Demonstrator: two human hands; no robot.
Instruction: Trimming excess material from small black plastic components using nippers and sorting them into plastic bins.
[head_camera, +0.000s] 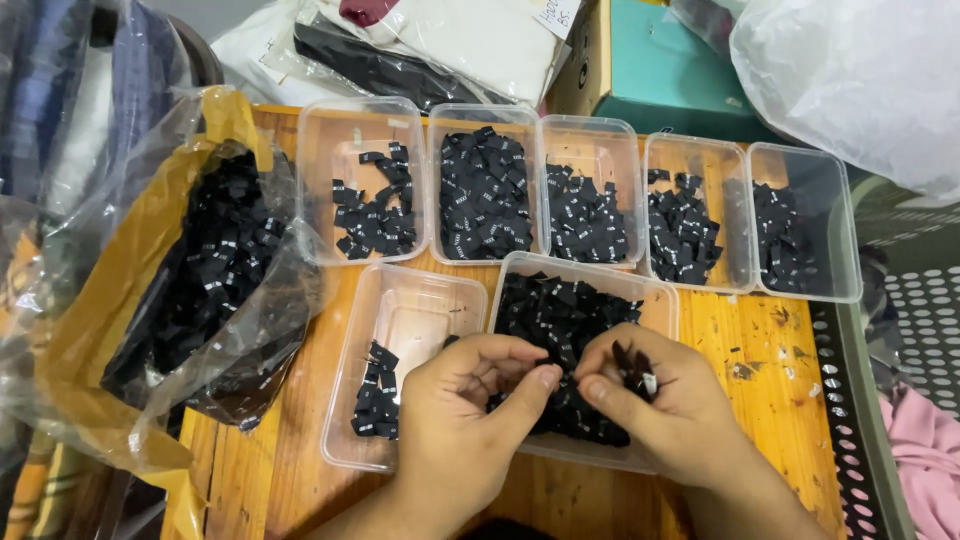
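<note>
Fingers of both hands meet over the nearer right tub (655, 300), a clear plastic container heaped with small black woven labels (560, 315). The right hand (665, 405) has its grip pinched together on a small bunch of labels (635, 368), thumb pressed against forefinger, a few black tabs with white marks poking out above the knuckles. The left hand (470, 420) curls beside it, thumb tip almost touching the right thumb; its grip is closed loosely, and whether it holds a label of its own I cannot tell, since the fingers hide the palm.

Just left of that heaped tub sits a second near tub (400, 290), mostly bare, with only a short stack of labels in its lower left corner. Beyond these two, a row of five clear tubs (640, 140) runs across the orange wooden tabletop (770, 360), each holding a layer of black labels; the second from the left looks fullest, the far left one thinnest. At the left edge an open plastic bag (150, 220) with yellow lining still holds a large mass of loose labels.

Judging by that full bag and the heaped near tub, a good part of the labels is already spread among the tubs, yet much seems left to go.
</note>
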